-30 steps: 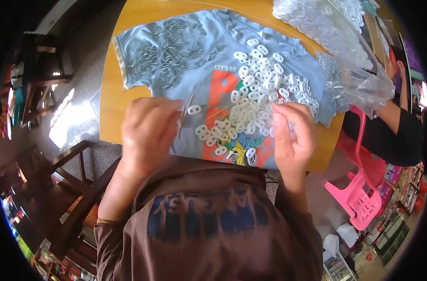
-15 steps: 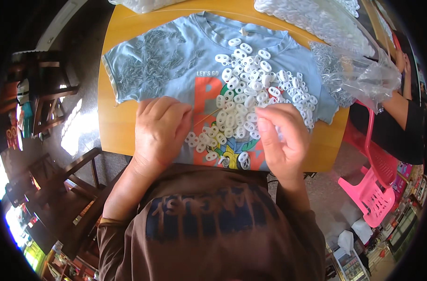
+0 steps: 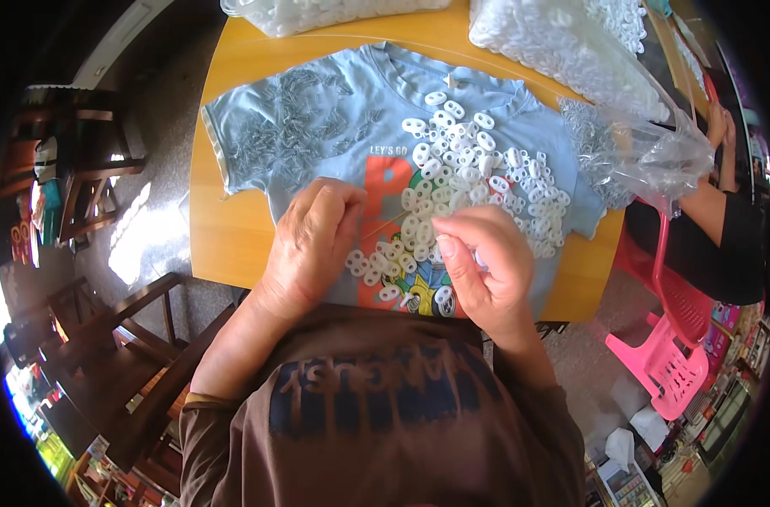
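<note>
A light-blue T-shirt (image 3: 317,173) with a coloured print lies spread on the table. Many white oval plastic pieces, each with two holes (image 3: 453,110), are heaped over its middle and right side. Small clear or grey thin pieces (image 3: 288,118) cover the sleeve on the left. My left hand (image 3: 313,241) is closed above the print, its fingertips turned inward and hidden. A thin tan line (image 3: 388,222) runs from beside it toward the heap; whether that hand holds it I cannot tell. Over the heap's near edge, my right hand (image 3: 490,266) pinches thumb against forefinger, contents too small to name.
A clear tub (image 3: 334,19) and a big clear bag (image 3: 562,51) of white pieces stand at the table's far side. A plastic bag of grey pieces (image 3: 592,135) lies on the right. Another person's arm (image 3: 701,207) and a pink plastic chair (image 3: 659,363) are beyond it.
My right hand has moved left and slightly down, closer to my left hand. The whole view has shifted a little, so the shirt and table appear lower and further right.
</note>
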`<state>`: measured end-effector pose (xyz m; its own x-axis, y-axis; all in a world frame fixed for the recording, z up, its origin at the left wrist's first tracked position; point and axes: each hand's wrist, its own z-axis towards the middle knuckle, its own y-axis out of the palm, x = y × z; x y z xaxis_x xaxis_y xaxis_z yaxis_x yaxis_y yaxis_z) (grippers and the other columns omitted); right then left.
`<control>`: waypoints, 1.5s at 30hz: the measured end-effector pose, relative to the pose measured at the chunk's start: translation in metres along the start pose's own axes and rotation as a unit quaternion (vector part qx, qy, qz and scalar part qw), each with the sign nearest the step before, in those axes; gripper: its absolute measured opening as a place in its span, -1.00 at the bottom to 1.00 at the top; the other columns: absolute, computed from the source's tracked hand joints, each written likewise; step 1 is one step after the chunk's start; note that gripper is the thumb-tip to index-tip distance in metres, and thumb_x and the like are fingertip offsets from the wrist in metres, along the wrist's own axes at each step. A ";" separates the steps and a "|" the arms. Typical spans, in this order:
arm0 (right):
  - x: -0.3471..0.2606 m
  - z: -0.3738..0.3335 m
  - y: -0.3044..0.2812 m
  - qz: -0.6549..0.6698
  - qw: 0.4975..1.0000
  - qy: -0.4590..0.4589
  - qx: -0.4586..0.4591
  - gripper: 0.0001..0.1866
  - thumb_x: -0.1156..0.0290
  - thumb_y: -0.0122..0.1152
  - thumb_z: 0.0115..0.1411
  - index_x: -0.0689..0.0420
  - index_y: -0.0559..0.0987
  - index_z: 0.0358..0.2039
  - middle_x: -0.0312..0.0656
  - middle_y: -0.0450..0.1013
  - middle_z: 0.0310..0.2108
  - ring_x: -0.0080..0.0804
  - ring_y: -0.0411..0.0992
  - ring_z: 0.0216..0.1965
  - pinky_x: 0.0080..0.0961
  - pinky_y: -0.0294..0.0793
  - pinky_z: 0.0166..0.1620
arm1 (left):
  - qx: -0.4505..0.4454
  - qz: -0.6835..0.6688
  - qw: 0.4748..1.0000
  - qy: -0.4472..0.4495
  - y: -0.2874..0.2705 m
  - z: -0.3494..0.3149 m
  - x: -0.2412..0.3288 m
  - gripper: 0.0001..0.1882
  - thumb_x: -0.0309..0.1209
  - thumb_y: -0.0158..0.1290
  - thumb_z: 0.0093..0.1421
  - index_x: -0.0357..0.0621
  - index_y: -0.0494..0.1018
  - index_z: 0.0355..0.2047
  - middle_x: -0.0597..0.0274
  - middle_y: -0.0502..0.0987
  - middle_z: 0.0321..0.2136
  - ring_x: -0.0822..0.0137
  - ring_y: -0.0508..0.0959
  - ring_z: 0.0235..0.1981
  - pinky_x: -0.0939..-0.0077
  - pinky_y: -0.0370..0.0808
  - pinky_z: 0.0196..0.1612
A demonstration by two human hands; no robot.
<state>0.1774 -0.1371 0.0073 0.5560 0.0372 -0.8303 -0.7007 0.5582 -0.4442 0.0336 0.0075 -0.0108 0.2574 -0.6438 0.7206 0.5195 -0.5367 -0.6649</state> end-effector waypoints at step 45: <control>-0.009 0.023 0.013 0.073 0.997 0.032 0.017 -0.87 0.63 0.17 -0.03 0.22 0.49 -0.40 -0.12 0.41 -0.49 -0.21 0.40 -0.49 -0.43 0.37 -0.44 | 0.025 0.144 0.987 0.061 -0.011 0.062 -0.018 -0.94 -0.53 0.03 0.02 -0.18 0.36 -0.51 0.18 0.40 -0.57 0.13 0.42 -0.51 0.36 0.34 -0.37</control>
<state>0.1734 -0.1112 0.0163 0.4179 0.0678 -0.9060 -0.7562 0.5786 -0.3055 0.0739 0.0589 -0.0048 0.3020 -0.8285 0.4716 0.4787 -0.2960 -0.8266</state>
